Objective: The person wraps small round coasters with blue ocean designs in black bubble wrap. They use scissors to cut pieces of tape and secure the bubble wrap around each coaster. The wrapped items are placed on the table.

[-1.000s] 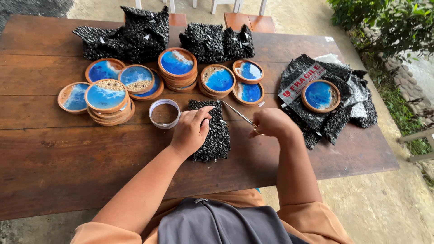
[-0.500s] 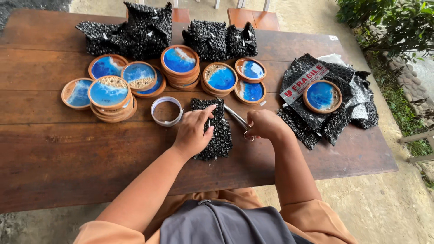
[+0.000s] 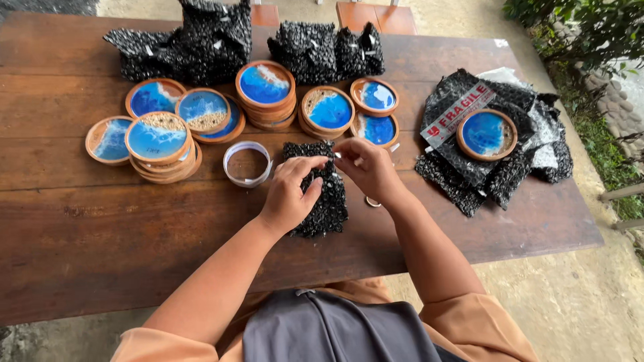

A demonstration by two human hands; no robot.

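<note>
A small bundle wrapped in black bubble wrap (image 3: pixel 327 208) lies on the wooden table (image 3: pixel 134 228) in front of me. My left hand (image 3: pixel 290 196) lies on its left side and holds it down, the thumb and fingers curled onto the wrap. My right hand (image 3: pixel 367 167) is at the bundle's top right corner, its fingertips pinched on a short pale strip of tape against the wrap. A roll of clear tape (image 3: pixel 247 163) lies flat just left of the bundle.
Several round wooden coasters with blue centres (image 3: pixel 265 86) stand in stacks behind the bundle. Heaps of black wrap (image 3: pixel 191 43) lie at the back. On the right, another coaster (image 3: pixel 486 134) rests on black wrap. A small ring-shaped object (image 3: pixel 373 201) sits under my right wrist.
My right hand has moved left to the bundle's top corner, bringing in the thin strip that was stretched out to the right. My left hand stays on the bundle.
</note>
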